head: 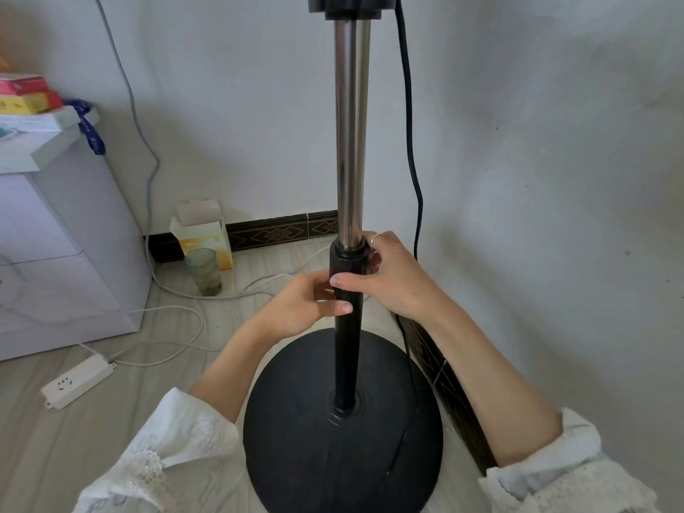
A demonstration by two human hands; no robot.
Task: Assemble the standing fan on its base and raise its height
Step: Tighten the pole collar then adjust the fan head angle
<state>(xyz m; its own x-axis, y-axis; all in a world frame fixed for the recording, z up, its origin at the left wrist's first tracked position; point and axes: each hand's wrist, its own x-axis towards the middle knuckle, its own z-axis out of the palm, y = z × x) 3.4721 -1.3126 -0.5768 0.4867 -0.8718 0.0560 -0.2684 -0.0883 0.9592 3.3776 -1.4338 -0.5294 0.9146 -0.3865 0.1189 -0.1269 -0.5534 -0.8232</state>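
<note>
The fan stands upright on its round black base on the floor. A black lower tube rises from the base's centre to a black collar. A shiny metal pole comes out of the collar and runs up to the fan's black body at the top edge. My right hand wraps the tube just below the collar, thumb across the front. My left hand pinches the tube slightly lower, from the left. The fan head is out of view.
A black power cord hangs to the right of the pole, by the wall. To the left lie a white power strip with white cables, a glass, a small carton and a white cabinet with boxes on top.
</note>
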